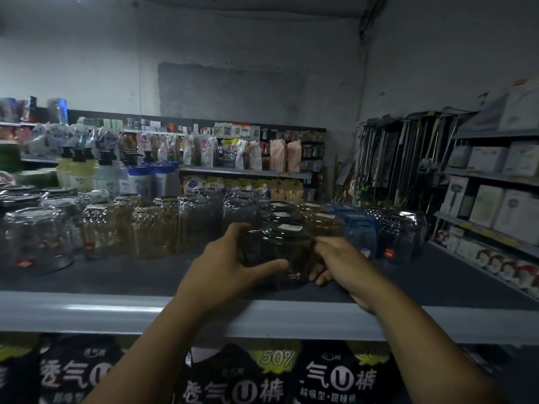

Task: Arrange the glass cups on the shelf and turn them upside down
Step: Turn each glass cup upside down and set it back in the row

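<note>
A dark smoky glass cup stands upside down near the front of the grey shelf, a white sticker on its upturned base. My left hand grips its left side, thumb across the front. My right hand holds its right side, fingers curled low against the glass. Behind it more dark cups stand upside down in a line. Rows of other inverted cups run along the shelf: clear ones at the left, amber ones, amber cups at the right, then blue cups.
A dotted clear cup ends the row at the right. Bottles with black pumps stand behind the left cups. Dark packages fill the shelf below. Boxed goods line shelves at the right.
</note>
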`<state>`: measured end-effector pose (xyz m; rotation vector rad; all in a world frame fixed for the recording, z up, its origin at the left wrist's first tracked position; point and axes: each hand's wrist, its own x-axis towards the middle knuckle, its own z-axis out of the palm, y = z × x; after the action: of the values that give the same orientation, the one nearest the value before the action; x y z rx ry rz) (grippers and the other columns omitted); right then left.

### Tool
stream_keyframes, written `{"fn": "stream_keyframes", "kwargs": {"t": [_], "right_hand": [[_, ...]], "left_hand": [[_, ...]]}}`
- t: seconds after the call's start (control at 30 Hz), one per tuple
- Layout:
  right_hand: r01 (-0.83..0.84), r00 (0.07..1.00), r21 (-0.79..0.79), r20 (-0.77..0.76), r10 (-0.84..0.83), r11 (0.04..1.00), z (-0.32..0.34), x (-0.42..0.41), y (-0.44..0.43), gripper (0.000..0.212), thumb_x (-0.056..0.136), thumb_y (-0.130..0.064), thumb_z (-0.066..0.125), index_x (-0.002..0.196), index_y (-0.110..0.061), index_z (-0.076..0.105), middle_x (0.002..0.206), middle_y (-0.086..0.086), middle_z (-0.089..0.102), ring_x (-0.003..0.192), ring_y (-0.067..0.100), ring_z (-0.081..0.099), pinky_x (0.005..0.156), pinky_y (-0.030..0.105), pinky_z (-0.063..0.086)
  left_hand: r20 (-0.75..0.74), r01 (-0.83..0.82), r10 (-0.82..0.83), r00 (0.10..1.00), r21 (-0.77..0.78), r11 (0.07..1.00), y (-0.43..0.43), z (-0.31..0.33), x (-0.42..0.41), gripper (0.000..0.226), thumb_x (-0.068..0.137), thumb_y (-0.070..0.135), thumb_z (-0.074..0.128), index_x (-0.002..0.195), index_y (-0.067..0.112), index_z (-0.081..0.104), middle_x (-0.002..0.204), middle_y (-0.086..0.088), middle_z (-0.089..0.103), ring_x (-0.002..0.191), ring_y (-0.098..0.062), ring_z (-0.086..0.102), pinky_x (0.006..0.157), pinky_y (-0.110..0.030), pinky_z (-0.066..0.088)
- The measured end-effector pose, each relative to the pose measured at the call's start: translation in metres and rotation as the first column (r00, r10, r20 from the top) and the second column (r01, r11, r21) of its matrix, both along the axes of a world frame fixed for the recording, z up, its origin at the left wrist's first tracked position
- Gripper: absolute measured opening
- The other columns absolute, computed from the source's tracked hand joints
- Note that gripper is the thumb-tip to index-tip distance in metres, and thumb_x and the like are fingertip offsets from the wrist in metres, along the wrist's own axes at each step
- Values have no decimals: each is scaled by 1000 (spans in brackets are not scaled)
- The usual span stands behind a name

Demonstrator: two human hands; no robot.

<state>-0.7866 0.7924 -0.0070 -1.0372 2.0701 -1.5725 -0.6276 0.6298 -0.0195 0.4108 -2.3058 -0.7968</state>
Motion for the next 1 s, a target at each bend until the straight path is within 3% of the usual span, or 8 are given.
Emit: {"fn": "stream_keyframes", "kwargs": {"t": [0.33, 0.47, 0.6, 0.7, 0.77, 0.87, 0.93, 1.0], "right_hand": [[3, 999, -67, -41, -6, 998, 1, 6, 4, 33, 104, -12, 41, 100, -19, 73, 75, 4, 71, 60, 15, 61, 52, 28, 47], [-95, 990, -73, -107, 87, 993, 3, 8, 13, 23, 94, -16, 55, 106, -26, 72, 85, 9, 72, 71, 19, 65, 59, 32, 49], [-139, 982, -27, -135, 134, 990, 4, 15, 15, 18, 93, -28, 71, 105, -38, 64, 86, -4, 77, 74, 17, 67, 64, 31, 49], [-114, 977, -21, -186, 108, 993, 7, 20, 18, 23, 92, -29, 71, 106, -45, 61, 97, 8, 78, 84, 29, 72, 68, 33, 50], [-34, 969, -43, -245, 23, 999, 8, 15, 16, 35, 94, -24, 68, 124, -40, 60, 105, 13, 75, 87, 31, 70, 69, 33, 51], [108, 803, -130, -572, -164, 986, 23, -1, 4, 34, 97, -11, 58, 128, -25, 64, 122, -3, 65, 92, 11, 63, 78, 20, 49], [67, 686, -90, -719, -112, 994, 40, -8, -9, 40, 98, 1, 49, 125, -20, 69, 127, -4, 63, 113, 10, 58, 96, 21, 45], [62, 627, 92, -778, 33, 994, 52, -16, -23, 55, 94, 10, 43, 133, -21, 66, 141, -3, 58, 130, 14, 51, 107, 24, 36]], "left_hand": [[-4, -11, 12, 1000, 19, 1000, 3, 0, 2, 97, 56, 83, 73, 137, 41, 43, 95, 33, 57, 93, 4, 63, 89, -33, 58], [3, -9, 9, 1000, 9, 1000, 2, 0, 4, 94, 58, 81, 74, 137, 41, 42, 96, 36, 56, 93, 5, 64, 89, -35, 58], [-22, 10, -9, 1000, 46, 999, 2, 0, 6, 97, 57, 82, 73, 139, 42, 41, 106, 33, 58, 100, -1, 66, 91, -42, 58], [-34, 4, -4, 999, 9, 1000, 2, -2, 5, 99, 53, 90, 68, 137, 47, 39, 123, 25, 60, 106, -4, 64, 93, -44, 57], [-34, -2, 2, 999, -4, 1000, 2, -2, 4, 98, 53, 92, 66, 136, 48, 39, 130, 20, 59, 109, -7, 64, 94, -47, 56], [-25, -16, 16, 1000, -12, 1000, 1, -2, 2, 97, 53, 94, 65, 136, 50, 38, 132, 17, 59, 110, -10, 64, 94, -49, 56], [-28, -21, 21, 999, -13, 1000, 2, -3, 2, 97, 53, 94, 64, 135, 50, 38, 132, 17, 59, 111, -9, 63, 94, -49, 56], [-30, -24, 24, 999, -15, 1000, 2, -3, 1, 96, 54, 94, 64, 134, 50, 38, 132, 17, 59, 111, -9, 63, 94, -48, 56]]}}
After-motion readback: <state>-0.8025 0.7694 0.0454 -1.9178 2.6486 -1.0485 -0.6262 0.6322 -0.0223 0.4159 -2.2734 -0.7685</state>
